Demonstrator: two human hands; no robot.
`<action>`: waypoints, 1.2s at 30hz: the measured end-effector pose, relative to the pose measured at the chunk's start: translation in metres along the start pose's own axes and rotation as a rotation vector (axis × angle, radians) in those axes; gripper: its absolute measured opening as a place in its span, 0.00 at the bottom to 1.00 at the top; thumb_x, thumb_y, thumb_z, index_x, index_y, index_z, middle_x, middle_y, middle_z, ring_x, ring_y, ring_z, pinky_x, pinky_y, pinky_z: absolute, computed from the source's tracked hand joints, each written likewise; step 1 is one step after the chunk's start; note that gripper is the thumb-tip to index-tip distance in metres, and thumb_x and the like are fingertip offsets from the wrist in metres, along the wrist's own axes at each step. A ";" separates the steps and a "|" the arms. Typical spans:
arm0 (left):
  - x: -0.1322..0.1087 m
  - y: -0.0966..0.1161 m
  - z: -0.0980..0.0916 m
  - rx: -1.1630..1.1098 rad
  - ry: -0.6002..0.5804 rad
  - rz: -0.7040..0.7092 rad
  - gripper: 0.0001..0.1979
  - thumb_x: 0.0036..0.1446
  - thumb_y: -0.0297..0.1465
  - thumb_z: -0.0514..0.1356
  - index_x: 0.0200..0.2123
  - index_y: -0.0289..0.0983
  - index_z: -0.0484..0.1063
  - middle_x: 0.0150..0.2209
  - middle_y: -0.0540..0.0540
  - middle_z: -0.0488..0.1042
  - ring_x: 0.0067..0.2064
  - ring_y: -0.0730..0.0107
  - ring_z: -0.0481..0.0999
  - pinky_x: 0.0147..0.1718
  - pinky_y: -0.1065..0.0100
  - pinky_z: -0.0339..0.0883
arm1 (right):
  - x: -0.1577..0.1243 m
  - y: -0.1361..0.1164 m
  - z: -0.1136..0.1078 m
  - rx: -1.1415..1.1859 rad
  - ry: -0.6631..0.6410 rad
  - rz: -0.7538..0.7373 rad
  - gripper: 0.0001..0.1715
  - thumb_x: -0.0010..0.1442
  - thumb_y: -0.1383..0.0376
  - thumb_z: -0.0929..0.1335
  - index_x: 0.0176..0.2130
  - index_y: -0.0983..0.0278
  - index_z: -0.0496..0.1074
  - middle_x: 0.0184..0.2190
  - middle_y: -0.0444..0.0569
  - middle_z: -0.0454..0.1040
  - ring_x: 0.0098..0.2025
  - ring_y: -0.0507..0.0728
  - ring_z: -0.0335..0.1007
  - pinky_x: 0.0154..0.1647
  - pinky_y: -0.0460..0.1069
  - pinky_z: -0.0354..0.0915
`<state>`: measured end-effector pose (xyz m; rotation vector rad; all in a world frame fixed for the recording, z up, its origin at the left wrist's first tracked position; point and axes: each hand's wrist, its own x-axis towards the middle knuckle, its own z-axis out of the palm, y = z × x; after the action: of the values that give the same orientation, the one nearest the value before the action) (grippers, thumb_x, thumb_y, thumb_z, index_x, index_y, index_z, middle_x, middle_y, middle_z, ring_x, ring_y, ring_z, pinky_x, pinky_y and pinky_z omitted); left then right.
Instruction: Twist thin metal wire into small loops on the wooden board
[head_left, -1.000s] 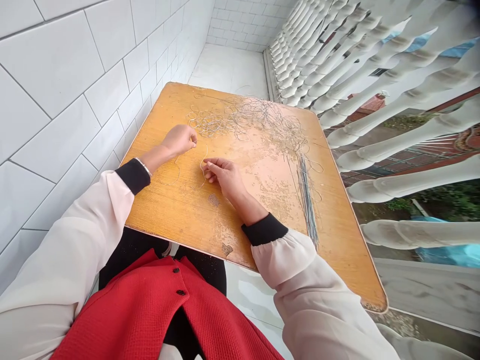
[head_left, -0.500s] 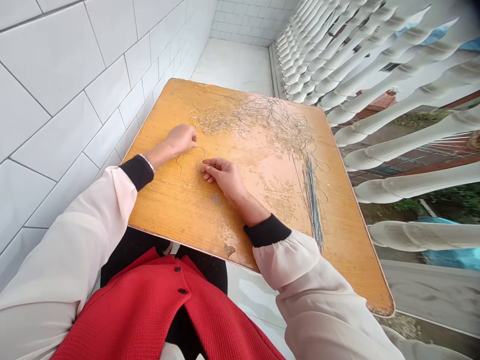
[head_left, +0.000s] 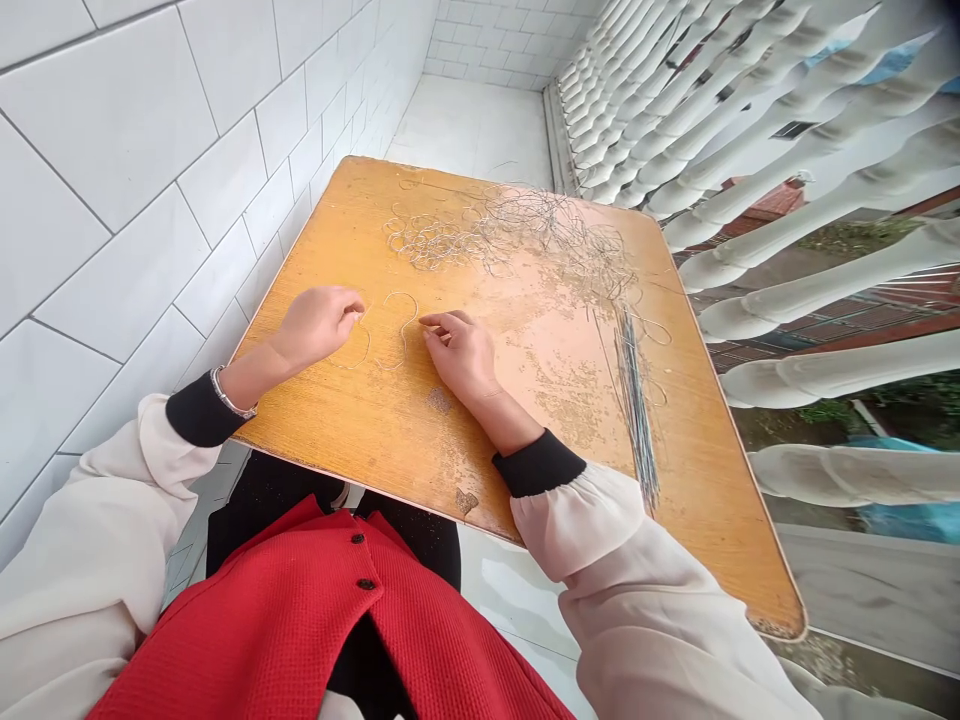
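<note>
My left hand (head_left: pixel 321 322) is over the left part of the table, its thumb and forefinger pinched at the upper end of a thin curved wire (head_left: pixel 368 350). A second bent wire (head_left: pixel 406 340), shaped like an S, lies on the wood between my hands. Just right of it is my right hand (head_left: pixel 463 358), the forefinger pointing at its bend and the thumb slightly apart, with nothing visible between them. Whether the fingertip touches that wire is hard to tell.
Wire rings (head_left: pixel 439 242) lie in a heap at the table's back, beside a tangle of loose wire (head_left: pixel 559 225). A bundle of straight wires (head_left: pixel 636 410) lies on the right. A tiled wall (head_left: pixel 135 180) is left of the wooden table (head_left: pixel 337 420), white balusters (head_left: pixel 817 380) right.
My left hand has moved left and toward me, away from the top of the S-shaped wire. My right thumb and forefinger have parted and shifted slightly right of that wire.
</note>
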<state>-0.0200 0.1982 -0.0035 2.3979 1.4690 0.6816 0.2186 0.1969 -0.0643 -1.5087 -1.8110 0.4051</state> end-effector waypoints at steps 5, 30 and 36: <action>-0.006 -0.013 0.008 -0.049 0.003 -0.083 0.10 0.60 0.26 0.56 0.38 0.36 0.78 0.40 0.44 0.81 0.41 0.64 0.78 0.44 0.63 0.70 | -0.004 -0.004 0.002 -0.093 -0.070 -0.128 0.14 0.58 0.69 0.65 0.39 0.62 0.81 0.38 0.53 0.78 0.37 0.59 0.74 0.42 0.55 0.70; 0.020 -0.027 0.038 0.091 -0.089 0.138 0.11 0.59 0.30 0.61 0.45 0.35 0.77 0.48 0.40 0.77 0.51 0.57 0.74 0.53 0.57 0.66 | -0.018 -0.023 0.010 -0.162 -0.190 -0.337 0.11 0.61 0.61 0.68 0.41 0.61 0.80 0.44 0.55 0.78 0.45 0.64 0.71 0.51 0.61 0.67; 0.016 -0.025 0.031 -0.062 -0.010 0.057 0.12 0.63 0.29 0.55 0.45 0.36 0.77 0.48 0.42 0.79 0.49 0.62 0.77 0.52 0.61 0.68 | -0.020 -0.021 0.004 -0.060 -0.102 -0.316 0.15 0.67 0.63 0.62 0.40 0.62 0.79 0.42 0.54 0.79 0.44 0.61 0.74 0.50 0.57 0.68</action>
<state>-0.0172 0.2248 -0.0364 2.4010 1.3595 0.7164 0.2016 0.1730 -0.0599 -1.2305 -2.1166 0.2786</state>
